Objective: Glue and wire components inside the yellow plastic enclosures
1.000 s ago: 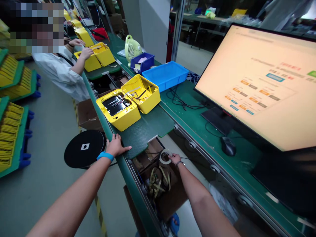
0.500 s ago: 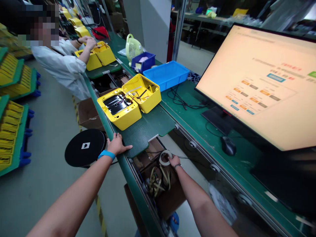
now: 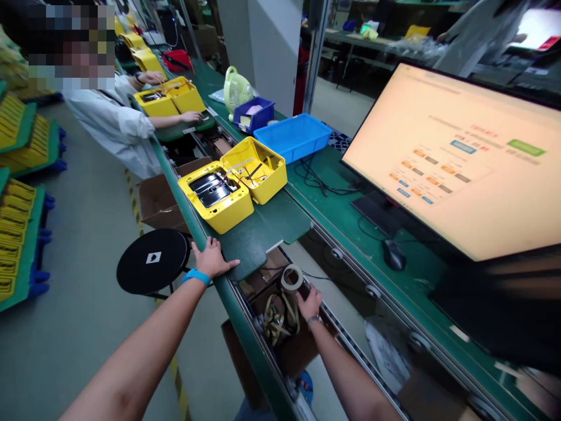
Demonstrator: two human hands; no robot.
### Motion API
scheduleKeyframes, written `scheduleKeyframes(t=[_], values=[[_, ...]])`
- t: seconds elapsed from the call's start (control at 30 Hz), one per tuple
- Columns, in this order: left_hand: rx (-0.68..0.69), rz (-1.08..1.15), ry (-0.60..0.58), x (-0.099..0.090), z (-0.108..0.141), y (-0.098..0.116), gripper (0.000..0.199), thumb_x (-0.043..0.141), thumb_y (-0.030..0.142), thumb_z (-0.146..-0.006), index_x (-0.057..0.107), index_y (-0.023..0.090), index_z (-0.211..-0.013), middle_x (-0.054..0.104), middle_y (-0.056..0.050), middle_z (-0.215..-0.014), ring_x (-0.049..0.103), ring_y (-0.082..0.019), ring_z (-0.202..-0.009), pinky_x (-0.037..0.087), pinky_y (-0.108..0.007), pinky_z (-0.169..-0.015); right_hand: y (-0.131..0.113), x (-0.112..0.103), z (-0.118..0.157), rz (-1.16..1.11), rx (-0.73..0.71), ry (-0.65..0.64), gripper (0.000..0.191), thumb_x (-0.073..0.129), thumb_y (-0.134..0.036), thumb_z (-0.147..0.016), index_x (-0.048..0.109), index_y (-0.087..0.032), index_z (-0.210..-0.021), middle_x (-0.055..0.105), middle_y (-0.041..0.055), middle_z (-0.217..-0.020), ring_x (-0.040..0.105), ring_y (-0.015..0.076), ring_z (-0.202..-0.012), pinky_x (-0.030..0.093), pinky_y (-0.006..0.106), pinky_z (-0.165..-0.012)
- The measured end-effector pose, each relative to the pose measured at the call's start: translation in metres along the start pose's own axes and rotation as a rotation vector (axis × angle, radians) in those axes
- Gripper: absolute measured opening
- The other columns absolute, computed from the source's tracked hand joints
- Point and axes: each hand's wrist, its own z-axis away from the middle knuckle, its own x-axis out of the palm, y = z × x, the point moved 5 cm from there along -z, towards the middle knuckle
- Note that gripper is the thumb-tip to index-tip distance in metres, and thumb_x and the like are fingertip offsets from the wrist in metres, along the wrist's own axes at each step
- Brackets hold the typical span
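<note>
My left hand (image 3: 213, 259) lies flat, fingers spread, across the green conveyor rail (image 3: 205, 217) and the edge of a dark green mat (image 3: 263, 231). It holds nothing. Just beyond it sits an opened yellow plastic case in two halves (image 3: 215, 196), with a black panel and wires inside. My right hand (image 3: 309, 303) is below the line's edge, gripping a roll of pale tape (image 3: 291, 278). Beneath that hand, a cardboard box (image 3: 298, 348) holds a tangle of yellowish strapping (image 3: 280, 318).
A black round stool (image 3: 152, 261) stands left of my left hand. A co-worker in a white coat (image 3: 111, 120) works at yellow cases up the line. A blue tray (image 3: 293, 136), a monitor (image 3: 447, 158) and a mouse (image 3: 393, 255) lie to the right.
My right hand has shifted from touching the tape roll's edge to gripping it from below. The co-worker's hands have moved, and the view has tilted slightly. My left hand stays in place.
</note>
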Motion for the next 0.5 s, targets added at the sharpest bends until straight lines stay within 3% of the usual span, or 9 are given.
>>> scheduleKeyframes(t=[0.1,0.23,0.37,0.5], values=[[0.049,-0.023,0.025,-0.003,0.023,0.018,0.116,0.051,0.085,-0.073,0.045,0.000,-0.150,0.042,-0.030,-0.156,0.016,-0.049,-0.153,-0.011,-0.074,-0.118,0.024,-0.015,0.059,-0.029,-0.001,0.011,0.071,0.065,-0.038,-0.079,0.051,-0.009,-0.143,0.057,0.0218,-0.132,0.049,0.0361,-0.131,0.036,0.043,-0.115],[0.165,-0.046,0.078,-0.007,0.072,0.054,0.107,0.043,0.085,-0.077,0.059,-0.001,-0.140,0.056,-0.033,-0.141,0.018,-0.048,-0.154,-0.015,-0.065,-0.122,0.068,-0.038,0.132,-0.138,0.077,-0.008,0.066,0.063,-0.052,-0.078,0.060,-0.015,-0.132,0.062,0.0207,-0.128,0.053,0.0372,-0.130,0.037,0.045,-0.116],[0.308,0.008,0.078,-0.001,0.139,0.099,0.100,0.035,0.085,-0.081,0.076,0.002,-0.118,0.066,-0.034,-0.126,0.023,-0.051,-0.151,-0.015,-0.059,-0.124,0.103,-0.072,0.186,-0.249,0.165,0.013,0.066,0.057,-0.068,-0.074,0.069,-0.022,-0.120,0.065,0.0184,-0.127,0.053,0.0398,-0.132,0.034,0.051,-0.119],[0.393,0.016,0.071,0.013,0.214,0.143,0.103,0.028,0.085,-0.083,0.075,0.001,-0.120,0.067,-0.034,-0.123,0.029,-0.053,-0.148,-0.012,-0.059,-0.126,0.125,-0.111,0.227,-0.316,0.211,0.027,0.066,0.053,-0.072,-0.072,0.072,-0.029,-0.117,0.065,0.0149,-0.130,0.052,0.0394,-0.136,0.033,0.049,-0.121]])
